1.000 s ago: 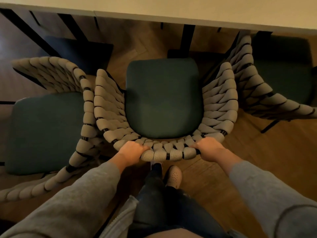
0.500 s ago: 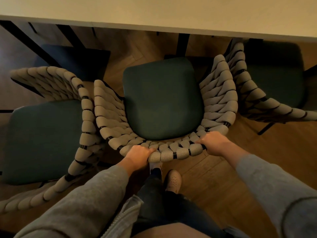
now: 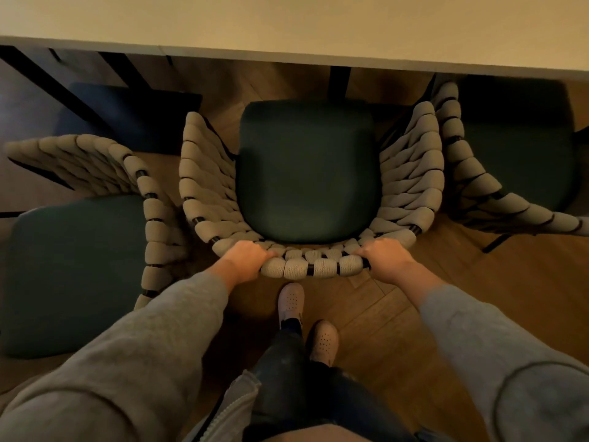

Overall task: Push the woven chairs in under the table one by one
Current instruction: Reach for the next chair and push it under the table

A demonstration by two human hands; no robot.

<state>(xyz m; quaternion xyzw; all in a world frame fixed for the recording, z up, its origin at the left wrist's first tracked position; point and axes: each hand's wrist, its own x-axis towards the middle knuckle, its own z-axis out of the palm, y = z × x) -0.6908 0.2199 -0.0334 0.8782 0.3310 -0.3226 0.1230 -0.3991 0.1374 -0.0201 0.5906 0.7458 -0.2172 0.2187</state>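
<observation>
Three woven chairs are recorded at the table [image 3: 287, 23]. Middle chair [image 3: 307, 173]: held at the top of its backrest by the left hand [image 3: 247, 258] and the right hand [image 3: 384, 256], both closed around the woven rim. Since a second ago it has been straightened and brought nearer the table edge; its seat front is judged just short of it. Left chair [image 3: 73, 266] and right chair [image 3: 522, 154] are not yet handled.

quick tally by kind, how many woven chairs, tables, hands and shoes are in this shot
woven chairs: 3, the middle chair, the left chair, the right chair
table: 1
hands: 2, left hand, right hand
shoes: 2, and
total: 8
</observation>
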